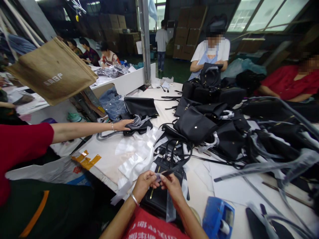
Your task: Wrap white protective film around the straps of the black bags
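Both hands meet over a black bag point(156, 202) that lies at the table's near edge, a gold-coloured zip on its front. Between finger and thumb my left hand point(145, 183) pinches a small piece of translucent film point(158, 177). My right hand point(172, 186), fingers closed, grips the end of a black strap point(178, 167) right beside that film. The strap loops up from the bag. Strips of white wrapping film point(139, 152) lie on the table just left of the bag. My fingers partly hide the strap's tip.
Black bags point(196, 124) are heaped across the table's middle and right. A blue tape dispenser point(216, 217) stands near my right forearm. From the left, a co-worker's hand point(123, 125) rests on a black bag with clear film. A brown tote point(53, 71) hangs upper left, by a metal post point(145, 43).
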### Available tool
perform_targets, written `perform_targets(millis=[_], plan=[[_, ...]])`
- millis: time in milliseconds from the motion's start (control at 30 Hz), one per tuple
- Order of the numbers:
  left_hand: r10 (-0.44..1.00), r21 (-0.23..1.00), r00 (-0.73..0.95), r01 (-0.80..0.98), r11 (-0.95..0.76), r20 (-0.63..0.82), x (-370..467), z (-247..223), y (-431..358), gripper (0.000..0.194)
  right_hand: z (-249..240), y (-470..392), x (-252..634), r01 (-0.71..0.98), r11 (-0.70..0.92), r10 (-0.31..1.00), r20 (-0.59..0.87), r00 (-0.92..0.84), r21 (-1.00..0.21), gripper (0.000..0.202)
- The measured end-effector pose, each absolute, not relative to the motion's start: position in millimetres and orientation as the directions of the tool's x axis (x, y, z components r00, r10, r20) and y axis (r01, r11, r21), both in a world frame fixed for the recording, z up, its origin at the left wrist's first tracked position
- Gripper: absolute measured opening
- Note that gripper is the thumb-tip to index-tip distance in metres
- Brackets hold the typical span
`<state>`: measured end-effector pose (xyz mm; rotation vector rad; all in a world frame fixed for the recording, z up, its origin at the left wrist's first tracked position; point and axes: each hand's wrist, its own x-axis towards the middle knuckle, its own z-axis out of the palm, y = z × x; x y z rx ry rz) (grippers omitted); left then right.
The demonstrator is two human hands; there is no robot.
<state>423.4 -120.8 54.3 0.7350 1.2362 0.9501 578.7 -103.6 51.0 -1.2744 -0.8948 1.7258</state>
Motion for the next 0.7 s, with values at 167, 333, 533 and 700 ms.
perform_targets(millis=[167, 333, 533, 700], plan=[[0.902, 0.886, 0.01, -0.18, 0.427, -0.432, 428, 52, -120, 0.033, 57, -94, 592, -0.403, -0.446, 0.891, -0.438, -0.118, -0.799, 0.045], [0.909, 0.909, -0.046, 0.005, 0.416, -0.415, 428, 56, -120, 0.032, 51, -90, 596, -0.429, -0.413, 0.905, -0.415, -0.092, -0.804, 0.037], [0.913, 0.897, -0.056, 0.173, 0.407, -0.404, 424, 69, -120, 0.03, 40, -106, 576, -0.373, -0.474, 0.879, -0.454, -0.146, -0.798, 0.042], [0.9, 0.898, -0.047, 0.064, 0.436, -0.434, 422, 69, -118, 0.029, 54, -103, 576, -0.383, -0.523, 0.853, -0.464, -0.241, -0.762, 0.041]])
